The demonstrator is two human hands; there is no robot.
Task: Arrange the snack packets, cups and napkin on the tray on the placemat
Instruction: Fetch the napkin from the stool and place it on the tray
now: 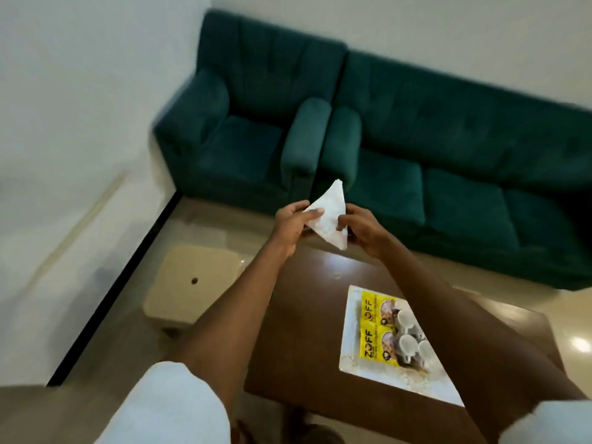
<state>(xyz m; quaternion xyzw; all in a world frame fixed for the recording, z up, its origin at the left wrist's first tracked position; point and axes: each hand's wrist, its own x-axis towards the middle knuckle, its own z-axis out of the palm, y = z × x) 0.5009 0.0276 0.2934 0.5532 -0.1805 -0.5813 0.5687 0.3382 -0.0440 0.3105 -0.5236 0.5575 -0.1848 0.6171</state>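
Both hands, left hand (pixel 293 224) and right hand (pixel 360 230), pinch in their fingers (pixel 315 214) the triangular napkin (pixel 326 219), apex pointing up-away, clear above the desk (pixel 298 315).

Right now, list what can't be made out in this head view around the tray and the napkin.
- Cups: the right forearm covers part of the cluster, so the count is uncertain.
- Snack packets: small print is too blurred to read.
- Tray: its right side is hidden by the forearm; a separate placemat cannot be told apart.
- Napkin: held up by the left hand and right hand; the number of folds is unclear.
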